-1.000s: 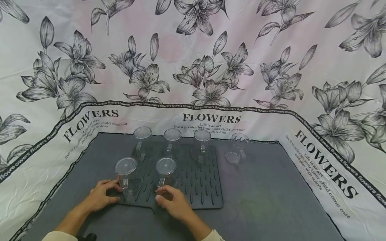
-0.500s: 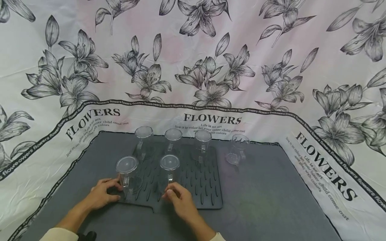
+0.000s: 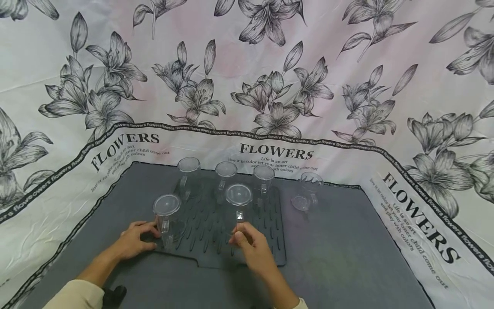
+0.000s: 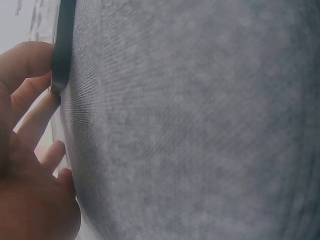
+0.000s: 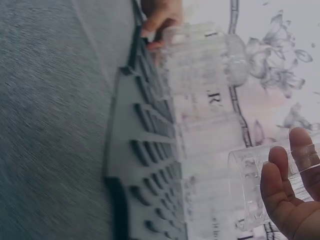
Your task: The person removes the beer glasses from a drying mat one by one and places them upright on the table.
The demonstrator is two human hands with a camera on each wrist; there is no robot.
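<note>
- Here is the right hand, thumb and bent fingers closed on the handle of a clear cup, a firm-looking pinch!
- And that cup is up: the right wrist view shows its lower rim apart from the dark ridged mat, over the mat's near part, right of centre, with its round top facing upward.
- Across to the left hand, at the mat's near left corner, thumb and fingers spread apart and loosely bent, touching the mat's edge in the left wrist view.
- Its fingertips sit right beside the near left cup, which stands on the mat; whether they touch it, I cannot tell.
- Along the far side, three more clear cups in a row: the far left cup, the far middle cup and the far right cup, all on the mat.
- Out beyond the mat's right edge, one more, the lone clear cup, on the grey table.
- Pale sleeves on both arms, and behind it all a lily-printed cloth lettered FLOWERS.
</note>
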